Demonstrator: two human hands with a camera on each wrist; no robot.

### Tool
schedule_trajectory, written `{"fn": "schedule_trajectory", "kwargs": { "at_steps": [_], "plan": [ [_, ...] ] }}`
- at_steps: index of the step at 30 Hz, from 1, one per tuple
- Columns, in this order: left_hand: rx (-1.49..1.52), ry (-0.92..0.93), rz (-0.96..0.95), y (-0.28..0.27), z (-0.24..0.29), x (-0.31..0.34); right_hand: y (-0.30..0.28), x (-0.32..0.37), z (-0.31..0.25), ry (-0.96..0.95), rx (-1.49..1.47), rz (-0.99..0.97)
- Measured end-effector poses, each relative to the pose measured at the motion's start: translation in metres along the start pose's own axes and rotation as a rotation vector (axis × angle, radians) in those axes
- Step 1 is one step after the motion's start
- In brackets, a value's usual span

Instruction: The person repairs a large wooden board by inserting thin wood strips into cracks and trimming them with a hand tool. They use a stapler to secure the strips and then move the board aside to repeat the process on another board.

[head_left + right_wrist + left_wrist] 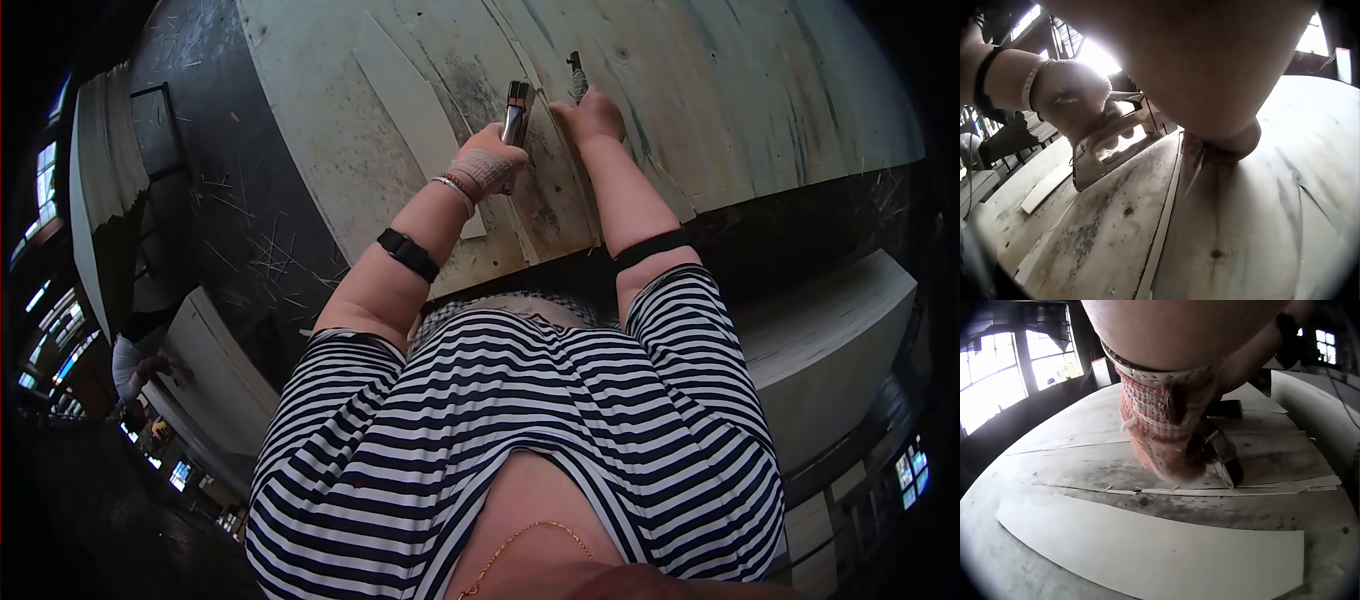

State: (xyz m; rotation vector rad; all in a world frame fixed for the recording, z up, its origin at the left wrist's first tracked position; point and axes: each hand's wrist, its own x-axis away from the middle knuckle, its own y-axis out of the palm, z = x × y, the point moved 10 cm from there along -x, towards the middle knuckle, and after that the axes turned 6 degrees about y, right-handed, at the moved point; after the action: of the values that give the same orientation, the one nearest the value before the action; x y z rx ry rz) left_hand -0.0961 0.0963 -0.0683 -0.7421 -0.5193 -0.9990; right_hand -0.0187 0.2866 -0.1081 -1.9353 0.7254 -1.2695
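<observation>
A staple gun [516, 118] is gripped in the left hand [488, 160], its long axis directed away from the body, above the wood sheet [740, 110]. A slim tool with a wrapped handle [578, 84] is held in the right hand [598, 118]. Between the hands a narrow strip [1159, 237] is noted running lengthwise; the right hand is judged nearer. Gun-to-sheet contact cannot be confirmed.

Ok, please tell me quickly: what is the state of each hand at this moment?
Left hand: closed, holding a metal staple gun.
Right hand: closed, holding a narrow tool with a wrapped handle, possibly a knife.
</observation>
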Motion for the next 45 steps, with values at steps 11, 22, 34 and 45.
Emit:
{"fn": "schedule_trajectory", "kwargs": {
  "at_steps": [11,22,34,45],
  "plan": [
    [-0.468,-0.041,-0.015,0.017,0.006,-0.028,0.003,-0.004,0.005,-0.034,-0.006,-0.017],
    [-0.495,-0.018,0.175,0.011,0.013,-0.036,0.002,-0.004,0.001,-0.063,0.015,0.019],
    [0.335,-0.013,-0.177,-0.010,-0.082,0.082,0.009,0.020,0.002,-0.209,-0.542,-0.008],
    [-0.101,-0.073,0.435,-0.159,-0.304,0.223,0.130,0.174,-0.116,-0.298,0.099,0.093]
  ]
}}
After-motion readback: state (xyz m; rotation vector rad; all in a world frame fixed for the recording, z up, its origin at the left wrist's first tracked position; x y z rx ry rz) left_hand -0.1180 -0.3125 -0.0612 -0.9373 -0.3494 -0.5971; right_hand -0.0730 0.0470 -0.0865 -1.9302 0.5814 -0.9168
